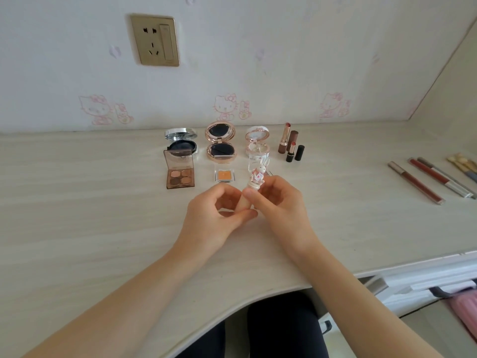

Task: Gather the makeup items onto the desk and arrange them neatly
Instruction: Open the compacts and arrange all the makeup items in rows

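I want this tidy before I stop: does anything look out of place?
Yes. The slim lip tubes and the applicators lie slanted at the far right of the desk, apart from the neatly grouped compacts. Nothing looks spilled or broken.

A pale wood-grain desk (77, 202) with a curved front edge meets a white wall (284, 47) printed with faint pink cartoon cats (224, 107); a gold socket plate (154, 40) sits high on it, left; a plain panel (451, 81) closes the right; soft, even light.
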`<state>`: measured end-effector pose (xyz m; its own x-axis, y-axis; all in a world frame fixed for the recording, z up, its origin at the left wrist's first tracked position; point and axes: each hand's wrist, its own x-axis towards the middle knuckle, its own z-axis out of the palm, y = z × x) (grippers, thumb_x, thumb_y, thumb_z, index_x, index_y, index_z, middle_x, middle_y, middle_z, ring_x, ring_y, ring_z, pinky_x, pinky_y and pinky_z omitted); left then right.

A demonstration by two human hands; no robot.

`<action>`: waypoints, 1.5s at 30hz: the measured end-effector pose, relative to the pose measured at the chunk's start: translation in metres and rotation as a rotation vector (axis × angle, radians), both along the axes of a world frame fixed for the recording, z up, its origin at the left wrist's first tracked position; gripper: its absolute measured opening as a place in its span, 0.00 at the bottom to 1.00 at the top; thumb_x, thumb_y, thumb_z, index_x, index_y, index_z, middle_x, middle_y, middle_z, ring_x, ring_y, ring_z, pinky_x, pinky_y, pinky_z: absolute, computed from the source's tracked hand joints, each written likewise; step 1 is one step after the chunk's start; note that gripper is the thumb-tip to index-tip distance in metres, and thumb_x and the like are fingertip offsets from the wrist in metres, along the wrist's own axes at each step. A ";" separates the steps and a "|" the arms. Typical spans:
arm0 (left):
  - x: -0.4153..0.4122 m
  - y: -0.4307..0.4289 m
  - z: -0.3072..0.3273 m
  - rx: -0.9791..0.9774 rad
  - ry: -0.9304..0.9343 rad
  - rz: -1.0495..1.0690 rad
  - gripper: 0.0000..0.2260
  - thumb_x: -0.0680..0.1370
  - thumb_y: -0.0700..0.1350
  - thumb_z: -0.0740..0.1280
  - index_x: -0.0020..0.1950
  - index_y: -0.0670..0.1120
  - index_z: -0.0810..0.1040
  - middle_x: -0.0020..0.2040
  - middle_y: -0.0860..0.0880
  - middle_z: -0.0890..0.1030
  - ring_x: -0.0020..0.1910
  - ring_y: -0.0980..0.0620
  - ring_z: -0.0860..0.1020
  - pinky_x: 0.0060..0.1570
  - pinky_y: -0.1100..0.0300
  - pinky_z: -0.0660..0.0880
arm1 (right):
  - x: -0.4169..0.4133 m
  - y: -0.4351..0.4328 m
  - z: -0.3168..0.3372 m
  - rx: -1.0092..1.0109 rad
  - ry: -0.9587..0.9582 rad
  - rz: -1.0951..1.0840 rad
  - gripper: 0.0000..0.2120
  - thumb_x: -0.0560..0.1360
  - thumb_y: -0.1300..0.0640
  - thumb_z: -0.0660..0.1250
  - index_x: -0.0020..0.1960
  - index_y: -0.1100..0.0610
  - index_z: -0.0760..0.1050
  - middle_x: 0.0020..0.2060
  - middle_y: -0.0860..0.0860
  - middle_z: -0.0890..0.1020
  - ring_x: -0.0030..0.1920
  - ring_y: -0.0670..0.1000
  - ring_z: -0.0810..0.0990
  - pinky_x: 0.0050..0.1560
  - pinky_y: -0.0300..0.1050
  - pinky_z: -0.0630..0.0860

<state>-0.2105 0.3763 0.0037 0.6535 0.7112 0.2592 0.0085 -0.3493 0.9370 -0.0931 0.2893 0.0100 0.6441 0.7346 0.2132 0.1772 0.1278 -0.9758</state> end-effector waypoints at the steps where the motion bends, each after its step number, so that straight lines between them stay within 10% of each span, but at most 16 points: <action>1: 0.000 -0.001 -0.001 0.007 -0.004 0.011 0.10 0.67 0.45 0.79 0.43 0.48 0.81 0.39 0.53 0.84 0.40 0.56 0.83 0.40 0.64 0.79 | 0.000 0.000 -0.001 0.005 0.009 -0.008 0.09 0.69 0.54 0.75 0.42 0.56 0.77 0.36 0.50 0.80 0.39 0.46 0.79 0.41 0.37 0.76; 40: -0.002 -0.002 0.000 0.107 0.066 0.010 0.02 0.72 0.48 0.74 0.44 0.53 0.83 0.39 0.59 0.83 0.38 0.57 0.79 0.42 0.63 0.76 | 0.001 -0.009 -0.001 0.085 -0.005 0.066 0.20 0.69 0.61 0.69 0.60 0.54 0.72 0.49 0.49 0.84 0.53 0.49 0.82 0.52 0.48 0.79; 45: -0.004 -0.002 -0.003 0.169 0.090 -0.003 0.07 0.71 0.49 0.75 0.48 0.54 0.82 0.42 0.58 0.82 0.42 0.57 0.79 0.43 0.63 0.76 | 0.002 -0.008 -0.001 0.048 -0.022 -0.009 0.13 0.68 0.56 0.75 0.50 0.54 0.76 0.41 0.47 0.82 0.45 0.47 0.82 0.48 0.46 0.77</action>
